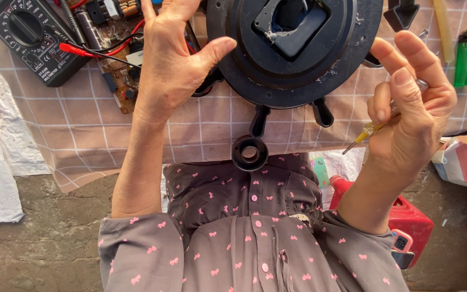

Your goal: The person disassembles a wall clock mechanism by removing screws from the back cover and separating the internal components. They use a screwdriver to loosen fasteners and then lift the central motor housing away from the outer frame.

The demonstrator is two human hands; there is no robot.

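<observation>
The left hand [166, 59] is spreading open-fingered, thumb touching the rim of the round black plastic base [293, 48] lying on the checked cloth [82, 130], likely rigid, light, best gripped by its rim, while the right hand [412, 103] is pinching a yellow-handled screwdriver [371, 130].

The left hand [169, 59] is raised with its back to the camera, fingers spread and loosely curled, thumb stretched out to the right. Its bare forearm runs down to a rolled sleeve. The right hand [409, 116] is curled into a loose fist, fingers folded in toward the thumb, wrist bent, forearm angling down.
</observation>
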